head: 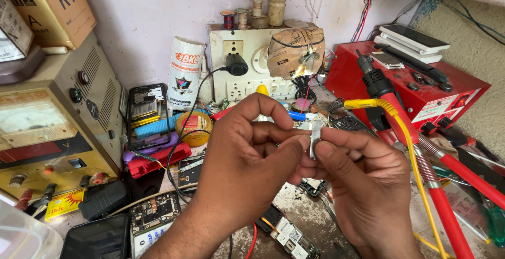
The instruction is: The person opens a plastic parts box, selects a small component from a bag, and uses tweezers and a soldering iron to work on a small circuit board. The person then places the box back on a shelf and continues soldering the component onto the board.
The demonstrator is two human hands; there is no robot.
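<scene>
Both of my hands meet at the middle of the head view over a cluttered repair bench. A small thin grey metal piece (315, 138) is pinched between the fingertips of my left hand (247, 169) and my right hand (363, 185). The piece stands roughly upright, and most of it is hidden by my fingers. Below my hands lie phone circuit boards (292, 236) on the worn benchtop (310, 214).
A beige power supply (52, 127) stands at the left, a red station (421, 88) with phones on it at the right. A red hot-air handle with a yellow hose (415, 133) leans across the right side. An opened phone (146, 114), tape roll (193, 127) and wall socket board (244, 64) sit behind.
</scene>
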